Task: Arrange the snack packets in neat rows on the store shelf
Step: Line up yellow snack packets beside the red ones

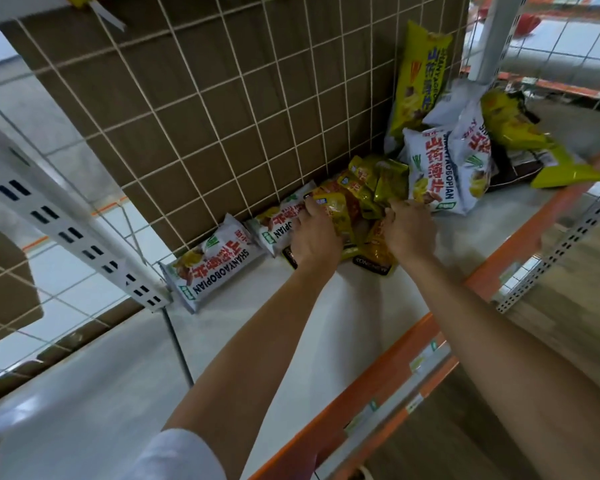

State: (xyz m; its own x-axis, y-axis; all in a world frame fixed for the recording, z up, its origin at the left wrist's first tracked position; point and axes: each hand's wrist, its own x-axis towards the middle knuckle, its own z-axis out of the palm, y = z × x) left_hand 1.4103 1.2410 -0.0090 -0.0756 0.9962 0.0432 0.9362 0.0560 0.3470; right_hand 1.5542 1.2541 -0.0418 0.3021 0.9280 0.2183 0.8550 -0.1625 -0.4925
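Head view, items listed by position relative to the wire grid back panel (222, 109) of the white shelf (326, 306). 2 white snack packets (210, 268) lie flat along the foot of the panel at its left end. Left hand (314, 233), fingers curled, grips a heap of small yellow packets (357, 199) just in front of the panel. Right hand (409, 230), fingers curled, grips the same heap on its right side. White packets (444, 168) stand tilted by the panel's right edge. Tall yellow packet (420, 77) leans upright against the panel. Yellow packets (534, 147) lie loose beyond the panel's right edge. Orange shelf edge (395, 372) runs opposite the panel.
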